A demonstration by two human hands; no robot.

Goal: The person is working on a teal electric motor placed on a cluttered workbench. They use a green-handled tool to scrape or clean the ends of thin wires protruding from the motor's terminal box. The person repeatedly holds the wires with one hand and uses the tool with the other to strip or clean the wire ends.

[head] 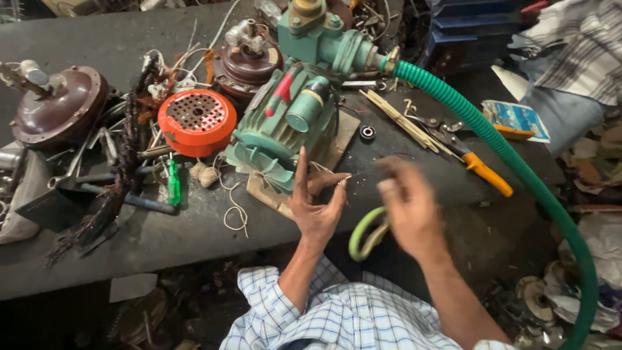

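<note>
Green scissors (368,232) in right hand (408,207)'s closed fingers; left hand (316,206) spread, empty.

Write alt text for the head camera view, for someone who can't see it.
Seen from above, a person's left hand is raised open-palmed and the blurred right hand grips green-handled scissors in front of a green electric motor on a cluttered dark workbench. A green ribbed hose, an orange fan cover and orange-handled pliers lie around it.

Single head view, steep downward look, close over workbench (194,240).
</note>
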